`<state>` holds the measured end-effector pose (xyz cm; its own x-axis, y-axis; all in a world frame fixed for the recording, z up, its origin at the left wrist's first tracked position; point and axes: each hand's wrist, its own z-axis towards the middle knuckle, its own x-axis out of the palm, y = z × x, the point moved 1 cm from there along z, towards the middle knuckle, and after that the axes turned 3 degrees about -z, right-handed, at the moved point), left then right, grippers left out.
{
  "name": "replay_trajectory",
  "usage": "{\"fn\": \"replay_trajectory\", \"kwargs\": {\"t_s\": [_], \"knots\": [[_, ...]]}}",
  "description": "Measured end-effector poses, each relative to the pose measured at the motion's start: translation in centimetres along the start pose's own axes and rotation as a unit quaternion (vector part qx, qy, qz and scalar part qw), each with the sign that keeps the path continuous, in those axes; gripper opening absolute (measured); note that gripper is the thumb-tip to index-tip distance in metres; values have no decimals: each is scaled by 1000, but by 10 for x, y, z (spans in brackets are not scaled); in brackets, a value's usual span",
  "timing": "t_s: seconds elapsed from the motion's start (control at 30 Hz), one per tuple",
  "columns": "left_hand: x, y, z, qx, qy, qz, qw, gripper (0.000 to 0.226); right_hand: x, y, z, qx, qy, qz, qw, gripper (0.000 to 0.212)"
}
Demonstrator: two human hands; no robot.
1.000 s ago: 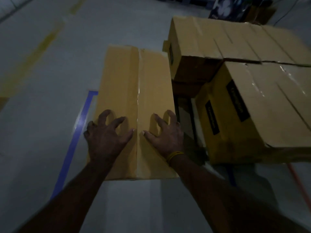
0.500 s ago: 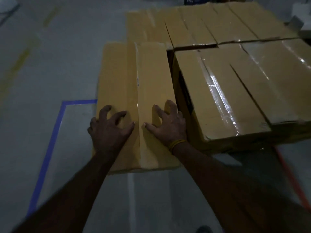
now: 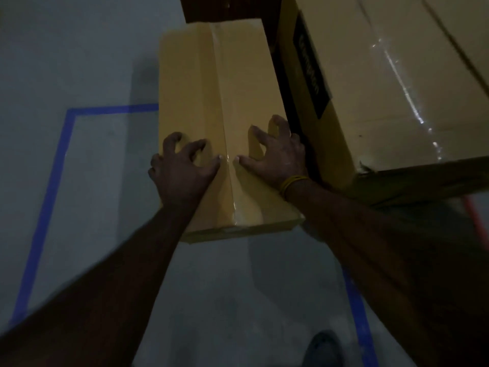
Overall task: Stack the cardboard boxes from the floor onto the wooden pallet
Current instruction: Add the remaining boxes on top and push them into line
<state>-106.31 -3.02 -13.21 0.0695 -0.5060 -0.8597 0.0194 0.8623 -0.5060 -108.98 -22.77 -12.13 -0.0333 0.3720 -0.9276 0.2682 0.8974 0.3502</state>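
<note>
Two hands on top of a long cardboard box (image 3: 211, 109) — left hand (image 3: 182, 170) and right hand (image 3: 277, 157) pressing down with bent, clawed fingertips, gripping nothing. Box just beside a taller stacked box (image 3: 383, 83), above grey floor (image 3: 79, 62) with blue tape (image 3: 50, 186).

A single head-worn camera looked steeply down from close above, facing forward over both forearms onto a cardboard box (image 3: 211, 123) and the grey floor (image 3: 92, 194) beneath.
</note>
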Motion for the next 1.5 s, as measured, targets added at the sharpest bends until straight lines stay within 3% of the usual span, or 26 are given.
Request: {"fn": "replay_trajectory", "kwargs": {"t_s": [0.33, 0.47, 0.6, 0.7, 0.87, 0.93, 1.03, 1.2, 1.5], "knots": [[78, 29, 35, -10, -3, -27, 1000, 55, 65, -23, 50, -15, 7, 97, 995, 79], [111, 28, 52, -8, 24, -38, 999, 58, 78, -42, 72, 2, -13, 1, 1000, 81], [137, 31, 69, 11, 123, -13, 992, 66, 103, -46, 83, -43, 93, -113, 988, 86], [138, 38, 86, 41, 176, 11, 983, 70, 118, -48, 87, -48, 121, -121, 984, 90], [123, 33, 100, 55, 282, 100, 953, 80, 108, -45, 92, -32, 162, -130, 978, 94], [114, 28, 91, 51, 297, 123, 946, 83, 100, -34, 90, -12, 184, -112, 976, 98], [96, 33, 73, 70, 306, 149, 938, 86, 92, -15, 76, 2, 195, -58, 979, 88], [48, 76, 44, 64, 272, 139, 950, 86, 97, 37, 40, -85, 168, -151, 971, 80], [-99, 224, 15, 2, 215, 134, 967, 87, 120, 221, -13, -156, 156, -143, 965, 80]]}}
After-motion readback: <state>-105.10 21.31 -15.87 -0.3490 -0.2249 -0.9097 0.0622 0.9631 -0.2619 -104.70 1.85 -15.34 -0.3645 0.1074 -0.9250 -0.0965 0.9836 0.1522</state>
